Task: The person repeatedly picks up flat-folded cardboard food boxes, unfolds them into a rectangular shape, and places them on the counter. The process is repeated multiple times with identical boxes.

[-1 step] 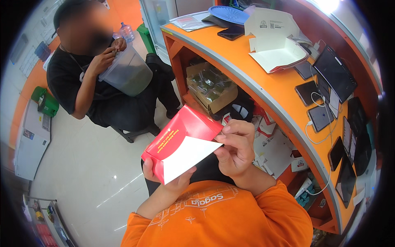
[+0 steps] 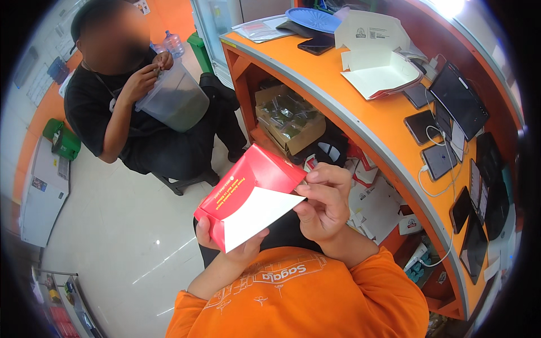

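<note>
Left hand (image 2: 234, 248): cupping the box (image 2: 248, 197) from beneath, fingers curled.
Right hand (image 2: 324, 205): pinching the box's upper-right end.
Box axis: running lower-left to upper-right, white flap facing down.

The red carton (image 2: 248, 194) looked like smooth, slightly glossy cardboard with a matt white inside. The orange counter (image 2: 360, 121) had a smooth laminate sheen; the floor (image 2: 118, 242) shone glossy.
</note>
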### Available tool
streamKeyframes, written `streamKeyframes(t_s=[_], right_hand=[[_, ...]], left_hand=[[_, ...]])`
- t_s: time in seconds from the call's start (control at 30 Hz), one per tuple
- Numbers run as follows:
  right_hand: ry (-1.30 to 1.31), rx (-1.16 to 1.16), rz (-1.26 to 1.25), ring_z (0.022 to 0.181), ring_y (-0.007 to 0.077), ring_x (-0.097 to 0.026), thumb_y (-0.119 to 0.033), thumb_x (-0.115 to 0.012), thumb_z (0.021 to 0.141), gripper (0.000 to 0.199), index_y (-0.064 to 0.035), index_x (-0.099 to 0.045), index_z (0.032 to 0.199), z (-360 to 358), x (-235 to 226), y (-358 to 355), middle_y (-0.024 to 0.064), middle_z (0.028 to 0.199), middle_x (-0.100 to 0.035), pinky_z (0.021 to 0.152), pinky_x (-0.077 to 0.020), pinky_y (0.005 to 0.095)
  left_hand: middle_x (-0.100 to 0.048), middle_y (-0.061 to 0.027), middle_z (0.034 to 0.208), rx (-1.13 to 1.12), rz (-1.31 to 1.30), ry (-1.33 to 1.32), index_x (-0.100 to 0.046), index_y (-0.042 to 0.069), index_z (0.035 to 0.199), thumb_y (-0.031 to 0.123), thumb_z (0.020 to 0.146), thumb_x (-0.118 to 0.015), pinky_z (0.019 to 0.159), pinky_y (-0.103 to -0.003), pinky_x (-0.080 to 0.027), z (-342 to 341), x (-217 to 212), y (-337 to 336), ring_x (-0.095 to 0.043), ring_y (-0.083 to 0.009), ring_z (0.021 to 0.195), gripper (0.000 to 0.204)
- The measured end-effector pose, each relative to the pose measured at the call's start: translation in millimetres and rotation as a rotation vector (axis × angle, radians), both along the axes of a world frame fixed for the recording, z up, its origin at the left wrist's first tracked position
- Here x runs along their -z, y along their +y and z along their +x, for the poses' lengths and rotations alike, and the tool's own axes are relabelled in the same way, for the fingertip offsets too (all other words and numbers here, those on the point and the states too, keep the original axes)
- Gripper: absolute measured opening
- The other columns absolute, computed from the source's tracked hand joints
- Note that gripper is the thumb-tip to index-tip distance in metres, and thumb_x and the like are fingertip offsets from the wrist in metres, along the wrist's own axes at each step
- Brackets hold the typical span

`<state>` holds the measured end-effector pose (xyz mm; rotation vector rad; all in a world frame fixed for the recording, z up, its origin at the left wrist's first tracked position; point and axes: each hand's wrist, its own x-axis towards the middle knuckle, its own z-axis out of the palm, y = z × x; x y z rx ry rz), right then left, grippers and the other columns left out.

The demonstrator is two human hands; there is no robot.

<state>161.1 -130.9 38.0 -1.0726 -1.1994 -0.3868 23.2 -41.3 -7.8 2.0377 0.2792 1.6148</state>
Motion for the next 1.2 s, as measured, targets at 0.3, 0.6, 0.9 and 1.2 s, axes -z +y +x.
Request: streamKeyframes(t_s=[0.3, 0.6, 0.9, 1.2], right_hand=[[0.193, -0.468, 0.002, 0.120, 0.0316, -0.047, -0.014, -0.077, 0.076, 0.047, -0.0058, -0.055, 0.117, 23.6, -16.2, 3.8, 0.0197, 0.131, -0.040, 0.098, -0.0395, 0.0374], [-0.087, -0.087, -0.176, 0.111, 0.0365, -0.057, -0.025, -0.039, 0.099, 0.043, 0.0019, -0.049, 0.130, 19.5, -2.0, 7.7, 0.0234, 0.127, -0.054, 0.093, -0.0415, 0.0393], [-0.215, -0.223, -1.032, 0.137, 0.0339, -0.027, -0.014, -0.051, 0.089, 0.067, -0.0120, -0.020, 0.148, 9.6, 36.4, 14.3, 0.0184, 0.152, -0.019, 0.107, -0.0325, 0.0449], [0.303, -0.517, -0.830, 0.138, 0.0330, -0.026, -0.024, -0.047, 0.096, 0.053, -0.0099, -0.031, 0.145, 14.7, 91.5, 10.9, 0.0179, 0.148, -0.029, 0.111, -0.0245, 0.0380]], left_hand=[[-0.018, -0.0063, 0.140, 0.199, -0.024, -0.048, -0.025, 0.005, 0.140, 0.047, 0.088, -0.059, 0.102, -0.036, -0.036, 0.5, 2.0, 13.7, -0.040, -0.0248, 0.123, 0.075], [-0.025, -0.0148, 0.141, 0.176, -0.075, 0.016, -0.009, 0.004, 0.142, 0.043, 0.086, -0.063, 0.107, -0.039, -0.026, 8.3, 9.6, 1.6, -0.034, -0.0243, 0.127, 0.087], [-0.046, -0.0232, 0.128, 0.041, -1.090, -0.169, -0.021, 0.005, 0.140, 0.030, 0.096, -0.050, 0.083, -0.043, -0.056, 11.0, 11.4, 51.2, -0.059, -0.0325, 0.104, 0.058], [-0.050, -0.0190, 0.128, 0.193, -1.247, -0.085, -0.030, 0.003, 0.136, 0.036, 0.099, -0.042, 0.080, -0.039, -0.058, -0.6, 33.3, 77.5, -0.061, -0.0283, 0.104, 0.052]])
